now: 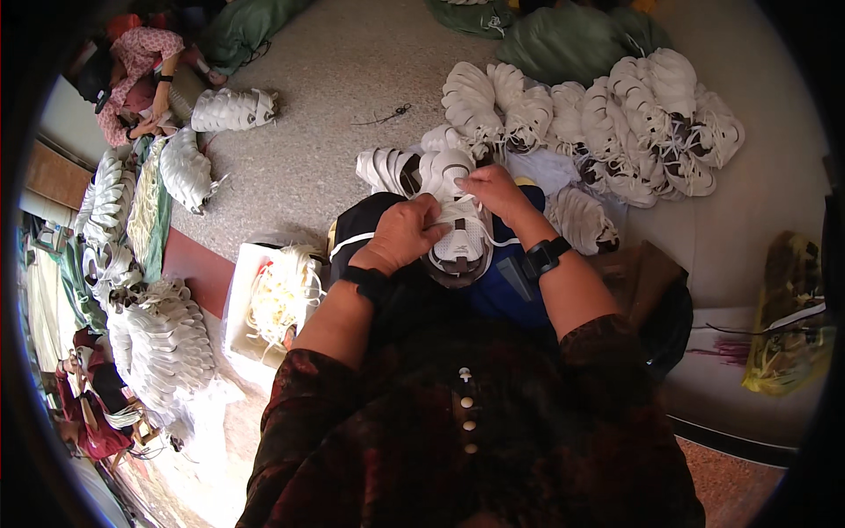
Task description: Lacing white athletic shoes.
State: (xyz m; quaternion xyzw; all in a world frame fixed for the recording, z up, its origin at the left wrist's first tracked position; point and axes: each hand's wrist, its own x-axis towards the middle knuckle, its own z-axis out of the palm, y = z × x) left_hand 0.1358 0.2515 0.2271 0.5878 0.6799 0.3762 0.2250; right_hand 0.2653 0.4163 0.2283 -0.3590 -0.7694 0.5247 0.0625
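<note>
In front of my body, a white shoe upper (459,239) with a grey-brown edge lies over my lap, its tongue and lacing area showing. My left hand (403,231) is closed at the left side of the upper, thumb and fingers pressed against its lacing edge. Pinched between the fingertips of my right hand (497,191) is a white shoelace (480,209) at the upper's right side. Lace ends trail out to both sides over dark and blue cloth. Just beyond lie more white uppers (447,167), nested together.
Stacks of white uppers (616,123) spread at the far right, before a green sack (576,40). On my left stands a white box (239,308) of pale laces (286,295). Further left are more upper stacks (163,348) and a seated person (141,79); another person (92,396) sits lower left.
</note>
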